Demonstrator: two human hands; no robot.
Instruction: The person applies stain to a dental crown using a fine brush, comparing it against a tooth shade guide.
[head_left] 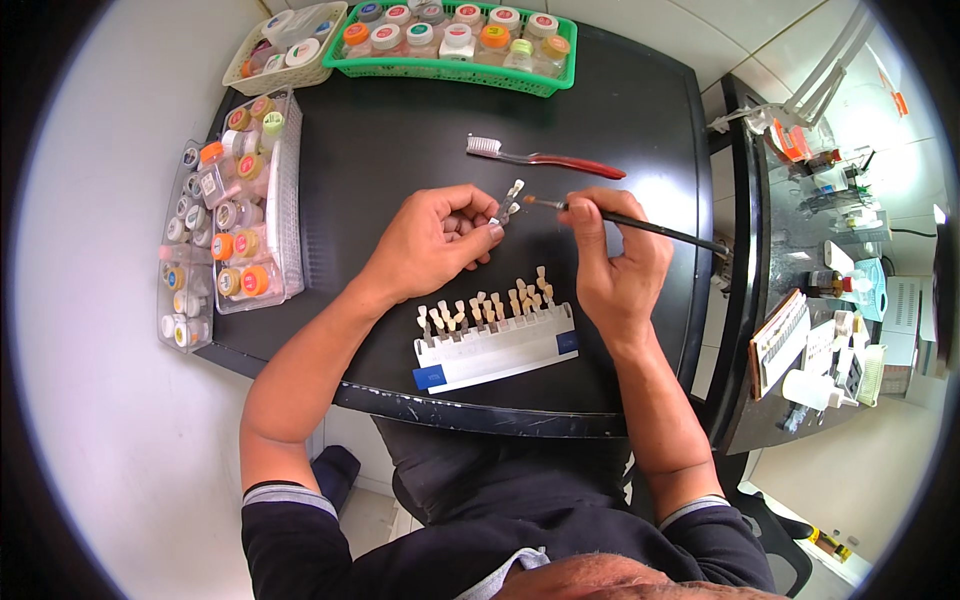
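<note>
My left hand (428, 238) is closed, pinching small tooth shade tabs (516, 187) between thumb and fingers; two pale tooth-shaped tips stick out. In my right hand (622, 268) is a thin paintbrush (672, 233) with a dark handle, gripped like a pen. Its brown bristle tip points left, close to the tabs but apparently a little apart from them. Nearer to me stands a white shade guide holder (497, 352) with blue ends, bearing a row of tooth-shaped tabs. Beyond my hands lies a toothbrush (556, 160) with a clear and red handle and white bristles.
A green basket (450, 72) of lidded jars stands at the far edge of the black table (385, 130), beside a cream basket (290, 76). Clear bins (292, 215) of jars line the left side. On the right, a second counter (742, 400) carries bottles and a lamp arm.
</note>
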